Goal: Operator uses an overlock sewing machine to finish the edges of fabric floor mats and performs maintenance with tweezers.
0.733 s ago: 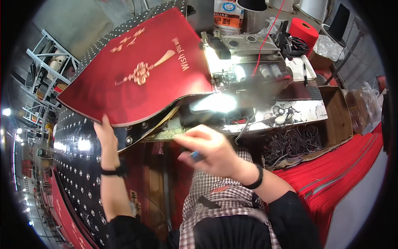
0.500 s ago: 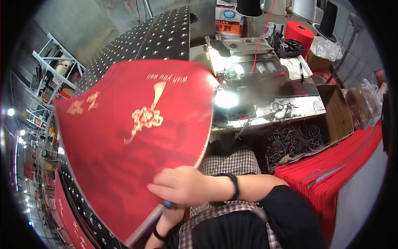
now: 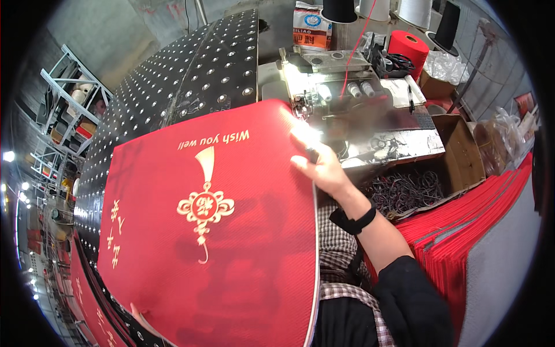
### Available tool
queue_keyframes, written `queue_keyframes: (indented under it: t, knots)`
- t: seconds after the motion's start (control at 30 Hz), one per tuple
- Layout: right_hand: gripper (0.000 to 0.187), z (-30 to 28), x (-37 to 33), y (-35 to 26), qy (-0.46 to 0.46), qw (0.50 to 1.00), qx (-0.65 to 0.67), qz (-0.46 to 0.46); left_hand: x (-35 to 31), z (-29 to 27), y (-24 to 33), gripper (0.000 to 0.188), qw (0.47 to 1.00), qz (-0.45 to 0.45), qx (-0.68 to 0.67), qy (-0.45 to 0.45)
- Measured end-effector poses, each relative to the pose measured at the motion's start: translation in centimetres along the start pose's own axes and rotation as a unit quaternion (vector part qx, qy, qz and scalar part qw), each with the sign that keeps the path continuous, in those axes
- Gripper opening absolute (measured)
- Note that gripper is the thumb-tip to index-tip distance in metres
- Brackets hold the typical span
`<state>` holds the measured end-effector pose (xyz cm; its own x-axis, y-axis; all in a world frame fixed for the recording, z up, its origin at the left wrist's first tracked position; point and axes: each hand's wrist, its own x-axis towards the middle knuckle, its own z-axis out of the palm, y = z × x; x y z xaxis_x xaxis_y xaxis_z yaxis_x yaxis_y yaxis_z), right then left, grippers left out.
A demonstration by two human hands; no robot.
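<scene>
A red floor mat [image 3: 260,231] with gold lettering and a gold knot-and-tassel figure spreads before me, its far part over the dotted black tabletop [image 3: 196,75]. My right hand [image 3: 324,168] rests at its far right corner, fingers stretched and thumb apart, beside the lit sewing machine [image 3: 341,87]. At the near left edge, my left hand [image 3: 139,317] grips the mat; most of this hand is hidden beneath it. A bright lamp glare hides exactly how the corner meets the machine.
Stacked red mats with grey backs [image 3: 439,248] stand at my right. A cardboard box [image 3: 462,150] holds tangled trimmings. Thread cones [image 3: 413,13] and a red thread spool [image 3: 409,51] stand behind the machine. Another red mat [image 3: 95,306] lies lower left.
The mat has turned and flattened, with its far right corner at the machine. My right hand has moved from its near edge up to that corner; my left hand has shifted left.
</scene>
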<state>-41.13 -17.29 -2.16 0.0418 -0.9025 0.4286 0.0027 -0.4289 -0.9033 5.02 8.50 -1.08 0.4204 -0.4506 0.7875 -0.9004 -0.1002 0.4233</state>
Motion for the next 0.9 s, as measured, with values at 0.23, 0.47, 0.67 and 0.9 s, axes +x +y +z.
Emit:
queue_keyframes:
  t: [0.23, 0.47, 0.67, 0.9]
  knots:
    - [0.063, 1.4, -3.4, -0.7, -0.053, 0.988, 0.035, 0.14, 0.1, -5.8, 4.0, 0.049, 0.977, -0.168, -0.131, -0.019]
    - [0.064, 1.2, -2.8, -0.8, -0.07, 0.987, 0.054, 0.133, -0.7, -6.2, 5.6, 0.048, 0.958, -0.219, -0.181, -0.048]
    - [0.064, 1.1, -4.0, -0.6, -0.068, 0.985, 0.07, 0.14, -0.9, -6.9, 6.5, 0.047, 0.94, -0.255, -0.217, -0.062]
    - [0.065, 0.5, -4.2, 0.3, -0.065, 0.986, 0.084, 0.129, -1.7, -6.2, 8.6, 0.046, 0.911, -0.297, -0.27, -0.094]
